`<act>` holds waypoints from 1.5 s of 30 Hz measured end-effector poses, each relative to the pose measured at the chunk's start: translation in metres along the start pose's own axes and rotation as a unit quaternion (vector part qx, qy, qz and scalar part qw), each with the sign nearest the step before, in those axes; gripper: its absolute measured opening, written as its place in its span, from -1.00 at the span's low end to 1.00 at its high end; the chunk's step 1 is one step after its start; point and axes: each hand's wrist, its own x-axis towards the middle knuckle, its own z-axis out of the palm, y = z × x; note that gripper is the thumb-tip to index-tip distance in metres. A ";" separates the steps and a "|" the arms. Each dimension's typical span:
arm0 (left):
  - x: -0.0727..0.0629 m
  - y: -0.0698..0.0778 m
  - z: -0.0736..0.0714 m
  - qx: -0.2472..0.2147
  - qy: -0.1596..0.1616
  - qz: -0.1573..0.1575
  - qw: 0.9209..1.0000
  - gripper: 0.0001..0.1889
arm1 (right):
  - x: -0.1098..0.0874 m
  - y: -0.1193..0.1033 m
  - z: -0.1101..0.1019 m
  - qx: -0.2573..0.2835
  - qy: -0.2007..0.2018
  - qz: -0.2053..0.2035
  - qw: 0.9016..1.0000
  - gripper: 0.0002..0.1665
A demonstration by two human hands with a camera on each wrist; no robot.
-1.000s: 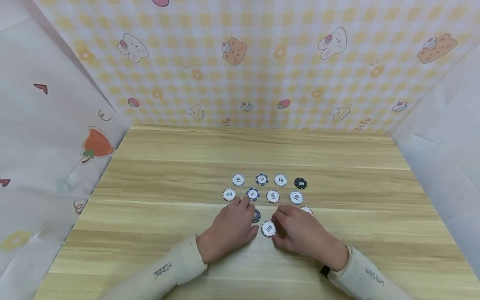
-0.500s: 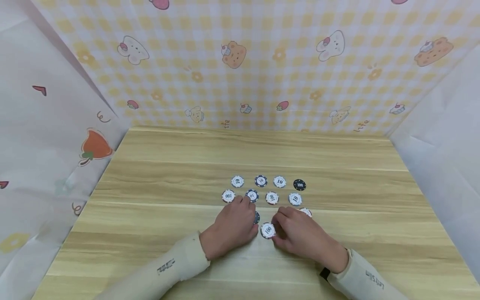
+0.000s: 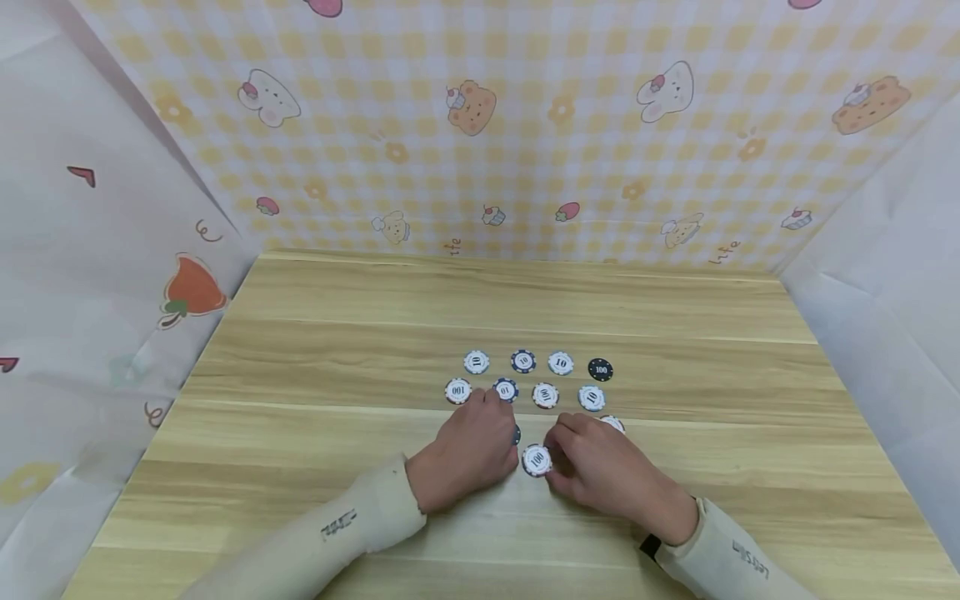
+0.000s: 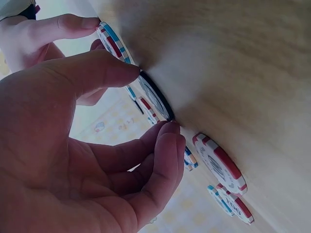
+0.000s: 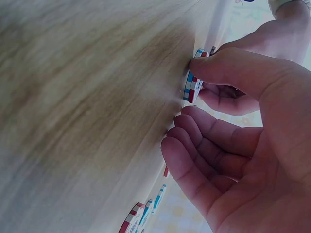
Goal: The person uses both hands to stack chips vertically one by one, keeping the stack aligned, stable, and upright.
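Observation:
My left hand (image 3: 471, 446) pinches a black poker chip (image 4: 156, 97) by its edges, the thumb at one side and the fingertips at the other. In the head view most of this chip is hidden beneath the hand. Just to the right, my right hand (image 3: 600, 462) holds a white poker chip marked 100 (image 3: 536, 460) between thumb and fingers. In the right wrist view, a red-and-white edge lies over a blue-and-white edge (image 5: 186, 89), so it looks like two stacked chips. Both hands are low at the wooden table, close together.
Beyond the hands, several poker chips lie flat in rough rows, among them a black 100 chip (image 3: 601, 369) and a blue 10 chip (image 3: 523, 361). Another chip (image 3: 612, 423) is partly covered by the right hand. A yellow checked cloth (image 3: 517, 150) backs the wooden table (image 3: 337, 350).
The left hand has shifted slightly to the right and covers more of the black chip. The right hand and its white chip stay nearly still.

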 end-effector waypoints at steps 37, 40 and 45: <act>0.003 -0.004 0.002 -0.018 0.028 0.026 0.999 -0.80 | 0.000 0.002 0.004 -0.004 0.002 0.005 1.000 -0.70; 0.003 -0.005 0.002 -0.025 0.026 0.026 0.999 -0.79 | 0.000 0.002 0.004 -0.002 0.004 0.000 1.000 -0.70; 0.003 -0.005 0.002 -0.034 0.014 0.025 0.999 -0.78 | 0.000 0.001 0.003 0.001 0.005 -0.002 1.000 -0.71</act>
